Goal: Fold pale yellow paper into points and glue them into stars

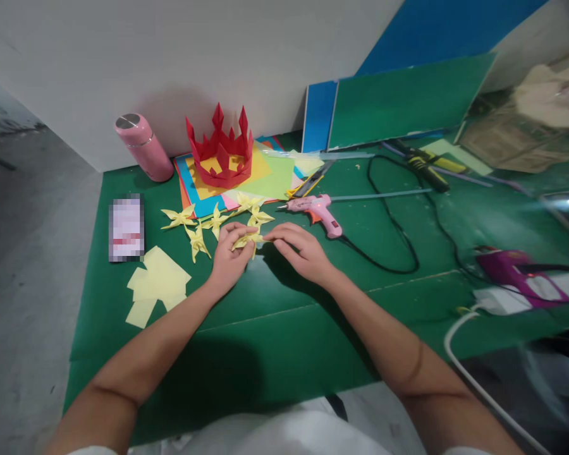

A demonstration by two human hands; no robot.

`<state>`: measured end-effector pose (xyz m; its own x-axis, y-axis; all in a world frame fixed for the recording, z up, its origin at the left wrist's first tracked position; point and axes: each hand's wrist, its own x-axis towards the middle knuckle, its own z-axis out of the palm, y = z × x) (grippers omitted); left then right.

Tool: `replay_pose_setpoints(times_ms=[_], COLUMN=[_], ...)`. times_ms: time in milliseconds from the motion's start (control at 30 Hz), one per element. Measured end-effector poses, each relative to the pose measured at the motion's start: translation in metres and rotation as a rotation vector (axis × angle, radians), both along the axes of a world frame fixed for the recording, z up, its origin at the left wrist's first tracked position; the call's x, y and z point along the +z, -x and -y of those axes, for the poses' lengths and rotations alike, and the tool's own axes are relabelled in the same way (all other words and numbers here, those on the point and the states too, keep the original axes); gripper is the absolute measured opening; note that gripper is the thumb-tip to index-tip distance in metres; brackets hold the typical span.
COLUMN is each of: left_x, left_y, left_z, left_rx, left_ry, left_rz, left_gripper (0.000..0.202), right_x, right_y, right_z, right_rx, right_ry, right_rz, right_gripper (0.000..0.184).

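Note:
My left hand (228, 254) is closed around a folded yellow paper flower (250, 240), with the thumb below and the fingers above. From the other side my right hand (303, 251) pinches the tip of one of its petals between thumb and forefinger. Just beyond my hands lie several more yellow paper flowers (196, 241). A pink hot glue gun (320, 210) rests on its side to the right of them, nozzle pointing left. Loose yellow paper pieces (159, 284) are spread at the left.
A red paper crown (222, 158) stands on coloured paper sheets (279, 180) near a yellow cutter (308, 183). At the left are a pink bottle (146, 148) and a phone (126, 227). A black cable (403, 268) loops rightward; a power strip (502, 298) sits at right.

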<state>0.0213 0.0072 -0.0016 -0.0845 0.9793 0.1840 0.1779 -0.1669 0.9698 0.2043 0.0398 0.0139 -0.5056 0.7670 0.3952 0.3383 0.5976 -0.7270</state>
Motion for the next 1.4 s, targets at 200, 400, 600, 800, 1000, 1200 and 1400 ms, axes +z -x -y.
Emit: replay_pose_setpoints(times_ms=[200, 400, 600, 800, 1000, 1200, 1400], left_x=[0.0004, -0.0014, -0.0018, -0.0002, -0.0005, -0.0035, -0.0071], left_y=[-0.0019, -0.0001, 0.0017, 0.0014, 0.0014, 0.0016, 0.0035], left_z=[0.0014, 0.0006, 0.0, 0.0014, 0.001, 0.0, -0.0029], left_rx=[0.015, 0.024, 0.037, 0.035, 0.029, -0.039, -0.031], left_ry=[-0.03, -0.067, -0.124, -0.163, -0.218, -0.227, -0.205], left_rz=[-0.036, -0.137, -0.26, -0.313, -0.335, -0.297, -0.358], left_gripper=[0.015, 0.017, 0.015, 0.015, 0.017, 0.022, 0.018], right_x=[0.0003, -0.0012, 0.0007, -0.0008, -0.0023, -0.0042, -0.0076], right_y=[0.0041, 0.0043, 0.0054, 0.0074, 0.007, 0.0068, 0.0073], right_z=[0.002, 0.0022, 0.0034, 0.0056, 0.0054, 0.0046, 0.0039], right_rx=[-0.027, -0.019, -0.029, -0.035, -0.042, -0.077, -0.117], right_ry=[0.097, 0.151, 0.167, 0.114, 0.088, 0.096, 0.172], right_rz=[-0.054, -0.081, -0.077, -0.031, -0.018, -0.009, 0.012], right_gripper=[0.022, 0.022, 0.024, 0.015, 0.014, 0.014, 0.013])
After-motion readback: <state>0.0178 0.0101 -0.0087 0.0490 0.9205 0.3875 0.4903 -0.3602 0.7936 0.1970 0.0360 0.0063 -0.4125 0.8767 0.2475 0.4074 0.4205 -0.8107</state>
